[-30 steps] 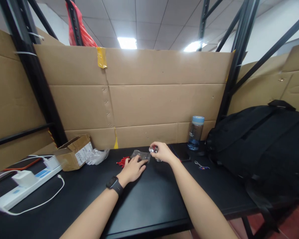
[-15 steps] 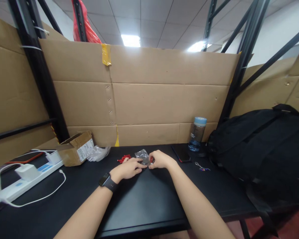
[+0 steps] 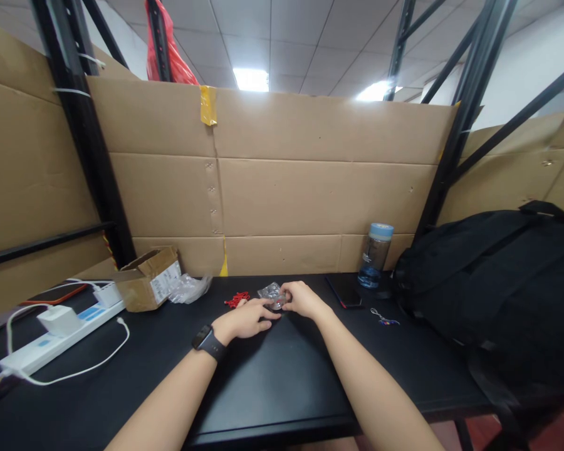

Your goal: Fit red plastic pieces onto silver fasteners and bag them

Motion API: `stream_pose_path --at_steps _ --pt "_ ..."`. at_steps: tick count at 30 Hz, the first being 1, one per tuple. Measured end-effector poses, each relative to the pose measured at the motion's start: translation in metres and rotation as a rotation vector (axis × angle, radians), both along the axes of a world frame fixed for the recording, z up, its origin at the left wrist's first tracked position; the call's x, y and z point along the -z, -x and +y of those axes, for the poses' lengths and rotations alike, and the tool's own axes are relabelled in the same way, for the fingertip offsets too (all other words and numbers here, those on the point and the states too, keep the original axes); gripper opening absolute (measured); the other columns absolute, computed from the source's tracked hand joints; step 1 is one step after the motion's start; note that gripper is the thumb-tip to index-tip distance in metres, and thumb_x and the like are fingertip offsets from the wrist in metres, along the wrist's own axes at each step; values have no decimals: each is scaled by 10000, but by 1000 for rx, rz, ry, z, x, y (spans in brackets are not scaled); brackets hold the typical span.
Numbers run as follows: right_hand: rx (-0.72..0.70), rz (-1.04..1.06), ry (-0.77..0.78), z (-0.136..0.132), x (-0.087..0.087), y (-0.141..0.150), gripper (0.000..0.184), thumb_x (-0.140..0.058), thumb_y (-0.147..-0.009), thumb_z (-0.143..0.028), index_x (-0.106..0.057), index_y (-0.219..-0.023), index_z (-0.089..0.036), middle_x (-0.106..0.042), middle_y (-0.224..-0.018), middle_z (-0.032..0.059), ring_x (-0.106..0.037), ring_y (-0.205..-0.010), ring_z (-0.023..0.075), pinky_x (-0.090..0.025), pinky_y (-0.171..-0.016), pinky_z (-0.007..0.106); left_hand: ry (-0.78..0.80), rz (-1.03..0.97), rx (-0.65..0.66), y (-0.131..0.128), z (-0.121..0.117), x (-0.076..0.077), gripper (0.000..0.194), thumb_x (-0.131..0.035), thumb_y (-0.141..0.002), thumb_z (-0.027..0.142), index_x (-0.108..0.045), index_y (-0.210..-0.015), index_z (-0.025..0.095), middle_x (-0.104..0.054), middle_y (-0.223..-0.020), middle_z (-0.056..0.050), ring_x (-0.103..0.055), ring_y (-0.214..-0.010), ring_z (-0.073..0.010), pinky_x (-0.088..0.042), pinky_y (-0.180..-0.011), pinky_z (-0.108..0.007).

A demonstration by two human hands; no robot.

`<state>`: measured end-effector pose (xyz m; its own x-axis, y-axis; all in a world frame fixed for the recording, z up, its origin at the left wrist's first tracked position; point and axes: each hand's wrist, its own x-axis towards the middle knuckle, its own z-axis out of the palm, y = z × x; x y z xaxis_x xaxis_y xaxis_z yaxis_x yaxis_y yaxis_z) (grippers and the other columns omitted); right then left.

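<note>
A small clear plastic bag (image 3: 271, 292) lies on the black table between my two hands. My right hand (image 3: 301, 299) pinches the bag's right edge, thumb and fingers together. Fingers stretched out, my left hand (image 3: 251, 318) rests low over the table at the bag's near left side, a dark watch (image 3: 208, 342) on its wrist. Just beyond the left hand sits a small heap of red cord-like pieces (image 3: 237, 299). What the bag contains is too small to make out.
To the left are a white power strip (image 3: 61, 335) with chargers, an opened cardboard box (image 3: 146, 282) and crumpled clear plastic (image 3: 190, 289). On the right lie a phone (image 3: 345, 292), a small beaded strap (image 3: 384, 317), a water bottle (image 3: 375, 255) and a black backpack (image 3: 493, 294). Cardboard (image 3: 282, 200) walls the back.
The bag has shifted and crumpled a little under my fingers. The red bit seen at my right fingertips before no longer shows. The whole view has swung slightly left.
</note>
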<state>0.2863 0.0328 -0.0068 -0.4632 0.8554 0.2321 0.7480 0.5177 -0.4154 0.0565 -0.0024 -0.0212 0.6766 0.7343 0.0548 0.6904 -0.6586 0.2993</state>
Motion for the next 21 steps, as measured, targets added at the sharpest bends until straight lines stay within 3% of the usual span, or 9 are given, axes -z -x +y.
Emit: stream_pose_path --at_steps 6,10,13,16,19,21 --pt "211 -94 -127 -7 6 18 311 -798 -768 -409 -667 -1028 -303 -672 -1043 7 -644 -879 186 -374 -661 253 78 75 -92 -7 -11 -10 454 -604 -897 329 -610 -1308 522 -214 -1669 84 -137 -1541 -356 -167 -1176 -661" --pt "285 -103 -178 -4 12 28 324 -761 -801 -443 -643 -1056 -281 -667 -1057 35 -652 -891 207 -382 -665 265 73 99 -99 -4 -12 -15 490 -605 -864 242 -642 -1248 544 -192 -1669 120 -132 -1532 -379 -162 -1165 -667" --pt "193 -41 -126 0 12 24 396 -786 -768 -481 -647 -1078 -277 -679 -985 24 -640 -843 193 -386 -666 257 -45 44 -106 1 -10 -17 468 -520 -854 121 -724 -1088 471 -428 -1552 100 -300 -1466 -314 -258 -1145 -574" --pt "-17 100 -72 5 7 10 359 -745 -824 -460 -666 -1098 -241 -670 -858 3 -597 -739 150 -396 -662 241 -197 -62 -167 0 -8 -17 422 -522 -788 57 -671 -1067 337 -624 -1293 4 -490 -1273 -242 -379 -1031 -425" --pt "-138 202 -109 10 4 -3 147 -586 -939 -250 -697 -1018 -194 -657 -836 8 -553 -709 121 -410 -691 230 -271 -113 -259 -5 -7 -13 336 -649 -779 161 -594 -1092 273 -659 -1149 -31 -552 -1131 -244 -391 -944 -374" --pt "-159 191 -135 13 5 -8 152 -649 -847 -129 -708 -974 -190 -648 -875 6 -536 -718 114 -413 -696 219 -278 -114 -287 -9 -6 -10 214 -684 -815 255 -611 -1016 261 -675 -1086 -26 -566 -1094 -248 -372 -935 -375"
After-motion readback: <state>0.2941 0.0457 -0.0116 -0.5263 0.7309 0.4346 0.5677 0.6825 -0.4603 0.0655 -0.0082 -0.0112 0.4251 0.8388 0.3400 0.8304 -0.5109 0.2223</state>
